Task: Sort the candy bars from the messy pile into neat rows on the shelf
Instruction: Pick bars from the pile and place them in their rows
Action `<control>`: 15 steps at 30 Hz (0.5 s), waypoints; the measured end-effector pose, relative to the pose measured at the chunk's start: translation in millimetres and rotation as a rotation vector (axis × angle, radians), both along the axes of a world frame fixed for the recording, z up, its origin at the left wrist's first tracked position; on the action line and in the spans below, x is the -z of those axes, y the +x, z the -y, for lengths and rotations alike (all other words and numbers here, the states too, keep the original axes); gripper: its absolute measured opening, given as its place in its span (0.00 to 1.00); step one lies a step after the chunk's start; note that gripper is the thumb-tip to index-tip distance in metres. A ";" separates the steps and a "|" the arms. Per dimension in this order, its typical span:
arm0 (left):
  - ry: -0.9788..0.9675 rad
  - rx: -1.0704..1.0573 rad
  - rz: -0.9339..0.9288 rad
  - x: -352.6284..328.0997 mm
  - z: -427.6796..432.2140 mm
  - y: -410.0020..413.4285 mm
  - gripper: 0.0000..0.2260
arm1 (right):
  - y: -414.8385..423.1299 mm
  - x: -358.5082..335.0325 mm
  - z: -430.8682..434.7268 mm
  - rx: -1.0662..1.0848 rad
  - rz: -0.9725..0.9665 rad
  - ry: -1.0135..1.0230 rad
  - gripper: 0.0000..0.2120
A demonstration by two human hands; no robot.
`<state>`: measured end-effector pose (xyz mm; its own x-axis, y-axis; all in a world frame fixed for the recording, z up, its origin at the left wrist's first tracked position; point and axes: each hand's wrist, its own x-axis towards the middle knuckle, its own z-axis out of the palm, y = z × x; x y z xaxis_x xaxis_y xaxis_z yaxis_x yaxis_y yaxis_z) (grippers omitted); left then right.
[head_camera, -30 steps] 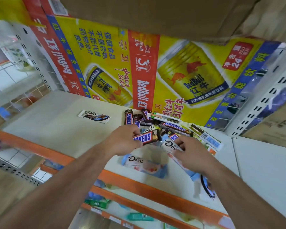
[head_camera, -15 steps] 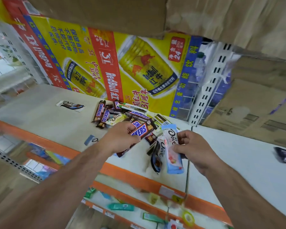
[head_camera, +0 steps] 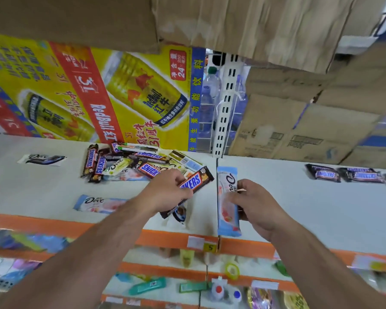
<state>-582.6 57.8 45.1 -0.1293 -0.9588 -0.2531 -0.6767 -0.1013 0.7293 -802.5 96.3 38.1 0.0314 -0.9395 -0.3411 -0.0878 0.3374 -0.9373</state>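
Observation:
My left hand (head_camera: 165,194) grips a brown Snickers bar (head_camera: 195,182) just above the white shelf (head_camera: 310,208). My right hand (head_camera: 252,206) holds a pale blue Dove bar (head_camera: 226,201) upright over the seam between two shelf boards. The messy pile (head_camera: 132,162) of Snickers and Dove bars lies behind my left hand. A dark Dove bar (head_camera: 42,159) lies alone at the far left, a pink-and-blue Dove bar (head_camera: 98,204) near the front edge. Another Dove bar (head_camera: 179,214) lies partly hidden under the held Snickers. Snickers bars (head_camera: 343,173) sit side by side at the far right.
A yellow Red Bull carton (head_camera: 98,92) and brown cardboard boxes (head_camera: 299,126) stand behind the shelf, with a perforated white upright (head_camera: 224,108) between them. The orange shelf edge (head_camera: 165,238) carries price tags. Lower shelves hold small assorted goods.
Both hands have moved right, away from the pile, carrying the Snickers bar and the blue Dove bar. The view has swung right, bringing the Snickers bars at the far right into view.

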 end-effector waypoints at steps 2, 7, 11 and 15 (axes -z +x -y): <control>-0.020 0.073 0.040 -1.5 -2.2 -11.3 0.09 | -4.9 -1.0 -13.1 0.036 -0.020 -0.013 0.07; -0.089 0.306 0.169 -4.0 -14.5 -44.4 0.08 | -21.2 -7.3 -56.3 0.084 -0.133 -0.049 0.16; -0.141 0.500 0.223 -6.4 -28.2 -76.0 0.09 | -38.7 -10.8 -91.7 0.164 -0.307 -0.063 0.14; -0.199 0.616 0.225 -4.1 -45.6 -105.1 0.11 | -60.4 -12.5 -124.4 0.278 -0.363 -0.067 0.11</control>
<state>-687.7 103.4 49.1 -0.6312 -0.7581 -0.1640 -0.7048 0.4723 0.5294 -862.9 220.7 50.6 -0.3354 -0.9156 -0.2216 -0.3293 0.3344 -0.8830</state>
